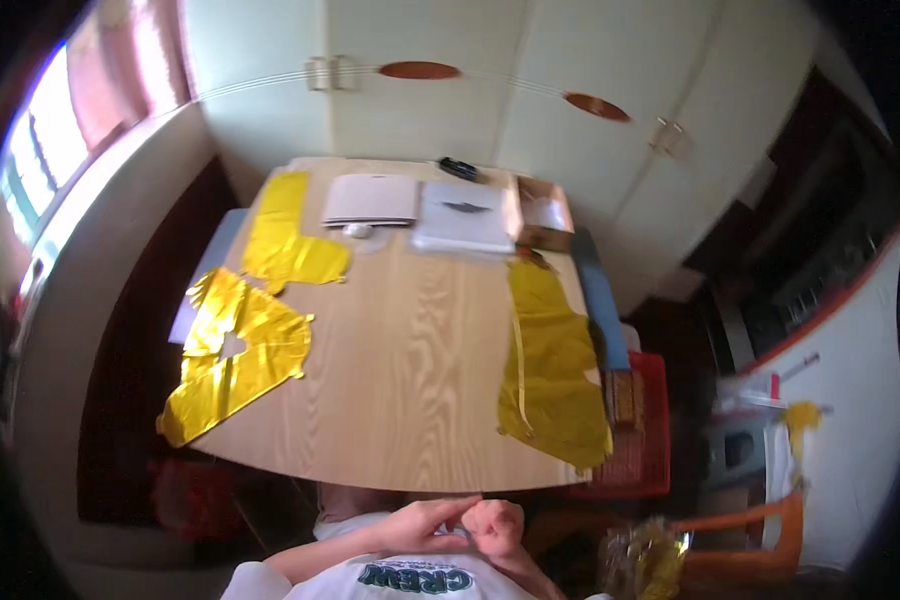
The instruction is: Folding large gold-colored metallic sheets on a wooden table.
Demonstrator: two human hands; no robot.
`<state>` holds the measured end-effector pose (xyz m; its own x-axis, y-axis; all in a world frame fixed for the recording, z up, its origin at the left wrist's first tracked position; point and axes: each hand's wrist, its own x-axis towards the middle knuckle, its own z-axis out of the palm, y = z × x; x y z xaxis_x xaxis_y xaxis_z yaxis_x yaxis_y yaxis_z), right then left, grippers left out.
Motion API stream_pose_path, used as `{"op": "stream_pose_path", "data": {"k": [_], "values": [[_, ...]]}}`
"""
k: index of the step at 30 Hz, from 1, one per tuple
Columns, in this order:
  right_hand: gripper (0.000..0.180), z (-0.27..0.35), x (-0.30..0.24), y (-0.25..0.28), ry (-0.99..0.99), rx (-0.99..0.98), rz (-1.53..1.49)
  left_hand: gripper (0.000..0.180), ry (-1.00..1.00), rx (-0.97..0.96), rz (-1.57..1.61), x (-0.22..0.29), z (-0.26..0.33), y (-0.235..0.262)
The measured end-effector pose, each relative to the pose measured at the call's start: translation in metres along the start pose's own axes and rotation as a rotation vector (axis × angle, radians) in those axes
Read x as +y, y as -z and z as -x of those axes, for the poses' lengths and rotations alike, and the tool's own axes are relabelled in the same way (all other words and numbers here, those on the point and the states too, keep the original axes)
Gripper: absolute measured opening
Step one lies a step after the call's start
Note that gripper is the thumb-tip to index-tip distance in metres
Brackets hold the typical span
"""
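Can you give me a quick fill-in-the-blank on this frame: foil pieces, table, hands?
1. The flat foil balloons lying on the wooden table are ____ in colour.
2. The left hand and the right hand are held together below the table's ____ edge.
3. The red crate stands on the table's ____ side.
4. The open cardboard box sits at the table's far ____ corner.

Missing words: gold; near; right; right

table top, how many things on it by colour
On the light wooden table:
Gold foil balloon shapes: 3 (letter-shaped one, far-left one, long right one)
White flat items: 2 (closed laptop, plastic sleeve)
Brown cardboard box: 1
Small black object: 1
Total: 7
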<state>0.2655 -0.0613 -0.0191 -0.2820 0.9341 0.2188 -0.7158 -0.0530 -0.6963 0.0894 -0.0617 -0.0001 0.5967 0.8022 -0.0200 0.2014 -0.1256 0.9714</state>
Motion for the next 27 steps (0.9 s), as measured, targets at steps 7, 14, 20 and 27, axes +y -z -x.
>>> {"op": "stream_pose_path", "data": {"k": [7,14,20,27], "values": [[0.033,-0.058,0.082,-0.039,-0.295,-0.107,0.022,0.012,0.211,0.403,0.233,-0.056,0.088,0.036],[0.019,-0.103,0.113,-0.079,-0.257,-0.373,0.712,0.013,0.747,1.118,-0.005,-0.181,0.234,0.073],[0.019,-0.114,0.041,-0.164,-0.146,-0.925,0.076,0.013,1.249,1.453,-0.429,-0.325,0.333,0.053],[0.019,-0.128,0.040,-0.219,-0.185,-1.304,-0.473,0.019,1.610,1.375,-0.326,-0.377,0.345,0.044]]}}
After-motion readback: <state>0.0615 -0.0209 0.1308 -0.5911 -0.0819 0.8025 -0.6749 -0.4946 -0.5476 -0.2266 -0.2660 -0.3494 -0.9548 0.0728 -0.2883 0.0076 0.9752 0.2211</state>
